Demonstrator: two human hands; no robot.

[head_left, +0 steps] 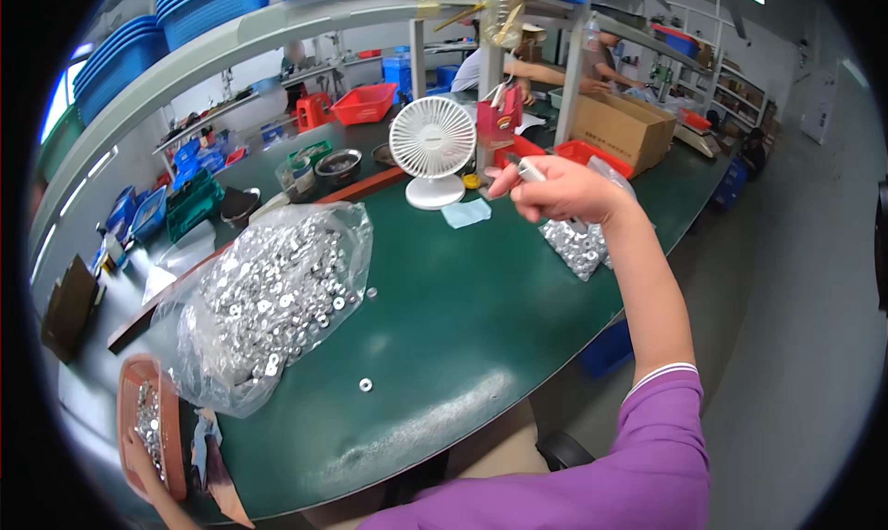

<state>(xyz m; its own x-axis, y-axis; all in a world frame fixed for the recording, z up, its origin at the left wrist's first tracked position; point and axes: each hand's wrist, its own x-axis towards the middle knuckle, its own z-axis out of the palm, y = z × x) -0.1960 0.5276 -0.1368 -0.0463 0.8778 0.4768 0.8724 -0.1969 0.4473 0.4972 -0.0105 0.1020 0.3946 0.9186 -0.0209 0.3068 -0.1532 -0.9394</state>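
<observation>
Pinching a slim whitish piece (pixel 530 170), right hand (pixel 572 190) right of upper centre.
Its fingers (pixel 531 197) curl inward (perhaps around a tool); the left hand (pixel 141 460) meets the orange bin (pixel 171 428), lower left, grip impossible to tell. Bagged metal rings (pixel 268 299) lie mid-left on the green table (pixel 453 317), blue baskets (pixel 217 12) upper left.

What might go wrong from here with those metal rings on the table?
1. The clear bag bulges with metal rings, and a stray ring lies just outside it; a bump might spill more.
2. A lone ring lies loose on the green table; a passing forearm could sweep it off.
3. The right hand appears to hold a small silvery piece above the table; it may slip.
</observation>
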